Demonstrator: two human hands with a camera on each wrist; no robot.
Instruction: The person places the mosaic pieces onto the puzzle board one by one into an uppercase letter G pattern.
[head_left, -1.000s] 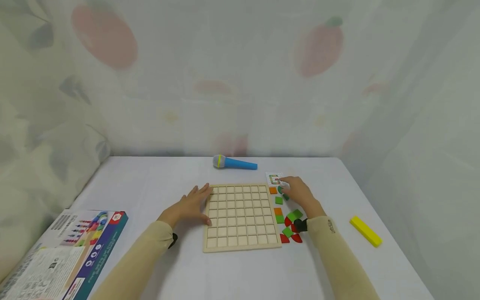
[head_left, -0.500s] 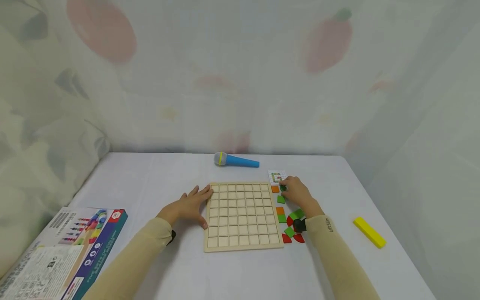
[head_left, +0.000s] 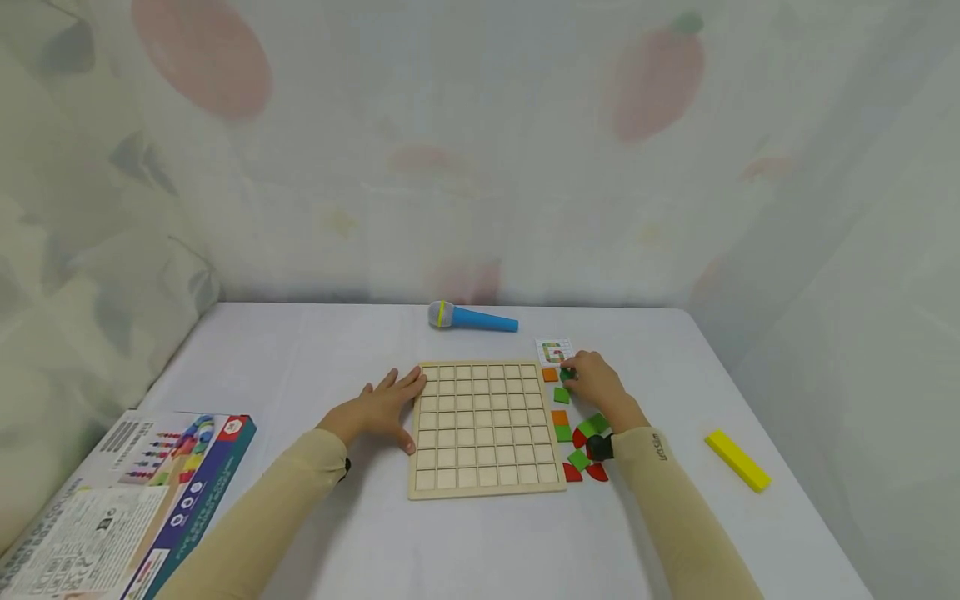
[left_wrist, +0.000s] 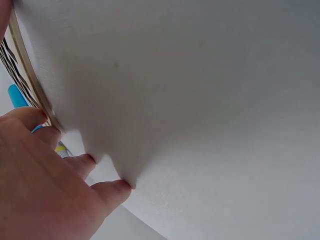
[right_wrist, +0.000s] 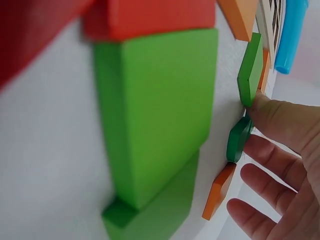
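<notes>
Board: square pale wooden grid board point(head_left: 485, 427) is lying on the white bench point(head_left: 465, 542); every cell is showing bare, so all filling is left.
Left hand: left hand point(head_left: 381, 408) is lying spread and flat against the board's left edge, gripping nothing.
Right hand: right hand point(head_left: 596, 384) is reaching just right of the board's far corner, fingertips pinching a dark green flat tile point(right_wrist: 239, 139).
Loose tiles: orange, green and red wooden pieces point(head_left: 579, 446) are waiting along the board's right side.
Around: pattern card point(head_left: 553, 351) beyond the right hand; blue toy microphone point(head_left: 471, 317) behind the board; yellow block point(head_left: 737, 471) well right; printed box point(head_left: 120, 500) well left. Nothing is blocking the board.
</notes>
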